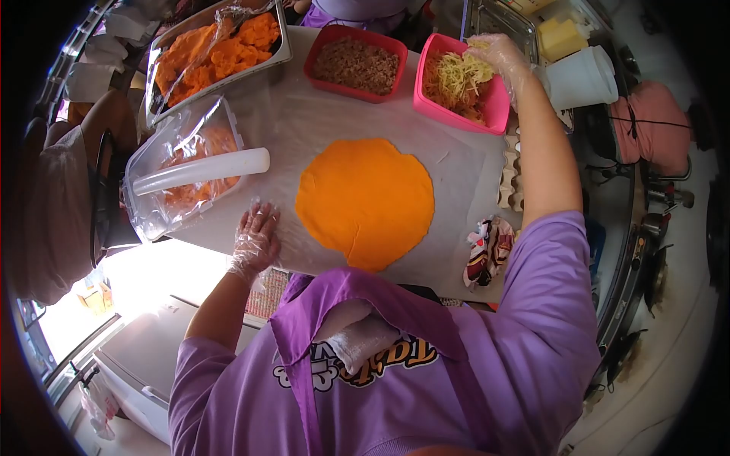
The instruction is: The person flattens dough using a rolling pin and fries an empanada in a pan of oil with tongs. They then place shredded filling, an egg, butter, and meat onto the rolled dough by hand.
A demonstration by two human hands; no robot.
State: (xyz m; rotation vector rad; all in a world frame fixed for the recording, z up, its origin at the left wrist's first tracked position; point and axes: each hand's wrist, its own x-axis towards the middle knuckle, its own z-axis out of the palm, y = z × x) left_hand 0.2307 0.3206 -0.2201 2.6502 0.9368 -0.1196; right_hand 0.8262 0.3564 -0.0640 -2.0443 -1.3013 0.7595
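A flat orange round of dough (365, 201) lies on the plastic-covered table, its edge slightly uneven and split near the front. My left hand (257, 237), in a clear plastic glove, rests at the table's front edge left of the dough, fingers stretched out and holding nothing. At the back right, my gloved right hand (506, 62) reaches into a pink container (454, 115). Its fingers curl around pale yellow shreds that look like grated cheese (465, 74); the fingertips are partly hidden.
A red container of browned minced filling (356, 65) stands at the back. A metal tray of orange mash (217, 57) is at the back left. Nearer, a white rolling pin (201, 171) lies across a plastic-covered tub (163, 209). Right: egg carton (511, 171), crumpled cloth (489, 251).
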